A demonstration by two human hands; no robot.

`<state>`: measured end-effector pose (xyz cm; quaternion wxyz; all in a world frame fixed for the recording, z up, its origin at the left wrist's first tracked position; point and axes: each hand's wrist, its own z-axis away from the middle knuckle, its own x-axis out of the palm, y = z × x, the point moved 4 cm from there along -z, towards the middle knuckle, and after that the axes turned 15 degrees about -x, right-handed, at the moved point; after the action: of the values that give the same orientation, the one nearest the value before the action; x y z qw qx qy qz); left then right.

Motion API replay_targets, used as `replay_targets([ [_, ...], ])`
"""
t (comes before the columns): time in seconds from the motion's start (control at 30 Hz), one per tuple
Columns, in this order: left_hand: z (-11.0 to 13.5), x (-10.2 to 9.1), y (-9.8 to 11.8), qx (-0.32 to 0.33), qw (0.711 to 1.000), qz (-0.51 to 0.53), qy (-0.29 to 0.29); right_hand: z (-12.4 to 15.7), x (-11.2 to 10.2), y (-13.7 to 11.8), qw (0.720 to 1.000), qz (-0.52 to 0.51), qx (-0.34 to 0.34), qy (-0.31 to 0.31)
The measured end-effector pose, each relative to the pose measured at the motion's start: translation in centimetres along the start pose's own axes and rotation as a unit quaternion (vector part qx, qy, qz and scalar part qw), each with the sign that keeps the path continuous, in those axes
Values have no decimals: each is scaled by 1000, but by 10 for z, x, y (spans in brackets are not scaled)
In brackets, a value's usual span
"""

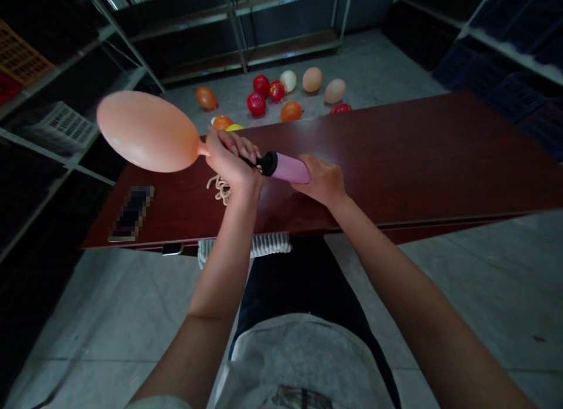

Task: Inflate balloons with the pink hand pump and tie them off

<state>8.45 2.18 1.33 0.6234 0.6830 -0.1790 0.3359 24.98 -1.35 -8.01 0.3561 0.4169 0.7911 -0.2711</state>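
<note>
A peach balloon (147, 131), partly inflated, sticks out to the left above the dark red table (417, 156). My left hand (232, 159) is closed around the balloon's neck where it meets the black nozzle of a pink hand pump (288, 167). My right hand (323, 180) grips the pump's other end, fingers wrapped round it. Both hands hover just over the table's near half. A small heap of uninflated pale balloons (220, 189) lies on the table under my left hand.
A phone (132, 212) lies at the table's left front corner. Several inflated balloons, red (256, 104), orange (291, 111) and pale (312, 79), rest on the floor beyond the table. Metal shelving (237, 27) lines the back and both sides. A white cloth (268, 244) hangs under the table edge.
</note>
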Motion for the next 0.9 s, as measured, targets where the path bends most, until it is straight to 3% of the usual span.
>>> replay_targets([
  [0.33,-9,-44,66,13,1000,-9,23,-1,-1,-11,998,38,-42,-39],
  [0.57,-9,-51,120,50,999,2,15,-3,0,-12,998,32,-47,-37],
  [0.7,-8,-48,125,82,997,5,6,-3,1,-10,998,21,-47,-42],
  [0.9,-14,-28,103,121,992,5,26,1,-1,2,1000,21,-3,-20],
])
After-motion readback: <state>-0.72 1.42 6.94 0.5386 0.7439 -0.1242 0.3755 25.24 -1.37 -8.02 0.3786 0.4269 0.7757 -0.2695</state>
